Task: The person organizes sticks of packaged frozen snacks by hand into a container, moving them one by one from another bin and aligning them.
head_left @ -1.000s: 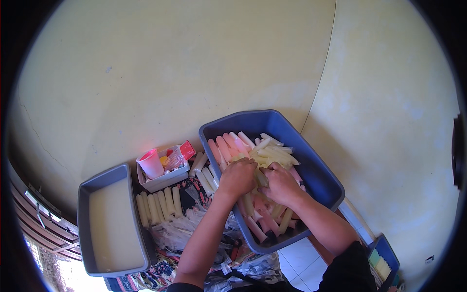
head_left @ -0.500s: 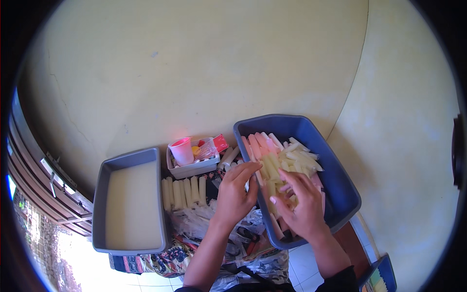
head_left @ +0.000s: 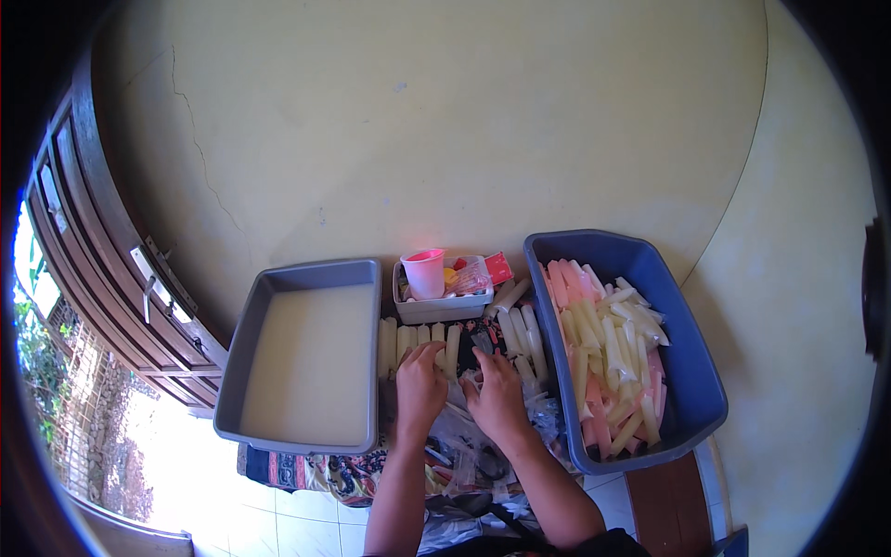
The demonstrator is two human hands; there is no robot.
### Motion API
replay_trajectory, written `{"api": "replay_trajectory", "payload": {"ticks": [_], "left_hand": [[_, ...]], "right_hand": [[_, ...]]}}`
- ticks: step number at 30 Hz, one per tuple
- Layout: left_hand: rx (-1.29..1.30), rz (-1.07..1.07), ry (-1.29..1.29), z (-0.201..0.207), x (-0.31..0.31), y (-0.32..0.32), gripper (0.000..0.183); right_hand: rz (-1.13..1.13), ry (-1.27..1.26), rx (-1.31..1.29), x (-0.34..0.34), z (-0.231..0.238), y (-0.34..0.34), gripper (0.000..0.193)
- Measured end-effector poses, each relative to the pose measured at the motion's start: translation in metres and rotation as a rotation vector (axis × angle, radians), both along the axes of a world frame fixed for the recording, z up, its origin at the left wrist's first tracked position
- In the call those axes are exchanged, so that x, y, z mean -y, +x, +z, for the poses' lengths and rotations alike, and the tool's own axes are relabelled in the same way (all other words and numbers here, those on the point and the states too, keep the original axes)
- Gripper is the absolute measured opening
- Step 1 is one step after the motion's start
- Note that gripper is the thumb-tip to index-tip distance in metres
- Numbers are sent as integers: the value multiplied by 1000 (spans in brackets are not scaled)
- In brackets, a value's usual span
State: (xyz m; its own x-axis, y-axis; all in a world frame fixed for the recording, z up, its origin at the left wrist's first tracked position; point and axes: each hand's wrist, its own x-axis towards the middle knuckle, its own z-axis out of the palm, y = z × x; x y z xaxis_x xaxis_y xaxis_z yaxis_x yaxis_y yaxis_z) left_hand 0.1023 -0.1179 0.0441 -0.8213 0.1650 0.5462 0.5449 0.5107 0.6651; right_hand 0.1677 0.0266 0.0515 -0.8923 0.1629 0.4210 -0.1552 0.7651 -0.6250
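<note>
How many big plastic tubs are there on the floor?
2: a grey rectangular plastic tub holding pale liquid on the left, and a blue rectangular plastic tub filled with pink and white sticks on the right. None appears hidden.

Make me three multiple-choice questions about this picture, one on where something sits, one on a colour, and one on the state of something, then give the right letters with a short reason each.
1. Where does the small white box with the pink cup sit?
A. inside the blue tub
B. between the grey tray and the blue tub
C. on the tiled floor

2. What colour are the ice sticks in the blue tub?
A. pink and pale yellow-white
B. green and brown
C. all black

3. What state is the grey tray in?
A. turned upside down
C. packed with cups
B. holding a flat pale filling

Answers: 1 B, the box lies in the gap between the two containers. 2 A, pink sticks lie mixed with pale ones. 3 B, a smooth pale surface covers the tray's bottom. Both the left hand and right hand rest on the row of pale sticks between the containers.
</note>
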Motion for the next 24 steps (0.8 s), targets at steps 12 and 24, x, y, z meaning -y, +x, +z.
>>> {"api": "replay_trajectory", "payload": {"ticks": [12, 24], "left_hand": [[-46, -161, -231, -36, -25, -90, 44], [-103, -100, -120, -41, -28, -83, 40]], "right_hand": [[-14, 14, 26, 11, -52, -64, 52], [-74, -12, 26, 13, -34, -57, 58]]}}
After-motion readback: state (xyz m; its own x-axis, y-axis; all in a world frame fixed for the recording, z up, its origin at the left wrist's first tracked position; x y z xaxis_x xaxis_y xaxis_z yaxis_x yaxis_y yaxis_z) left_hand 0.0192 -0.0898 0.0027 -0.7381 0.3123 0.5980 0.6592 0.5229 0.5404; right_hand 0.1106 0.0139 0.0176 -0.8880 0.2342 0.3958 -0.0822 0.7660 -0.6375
